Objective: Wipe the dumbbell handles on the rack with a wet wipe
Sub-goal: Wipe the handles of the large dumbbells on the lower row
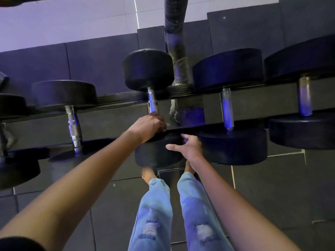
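A black dumbbell (pixel 148 69) lies across the rack rails (pixel 117 98) in the middle, its chrome handle (pixel 152 102) running toward me. My left hand (pixel 148 125) grips the near end of that handle; a small pale edge, perhaps the wet wipe, shows at its fingers (pixel 167 125). My right hand (pixel 188 147) rests on the near black head (pixel 155 154) of the same dumbbell, thumb out and fingers curved over its top edge.
More black dumbbells sit on the rack: one to the left (pixel 74 124), two bigger ones to the right (pixel 227 107) (pixel 305 96). A wrapped post (pixel 175 42) stands behind. My legs in jeans (pixel 154 214) and bare feet are on dark floor tiles below.
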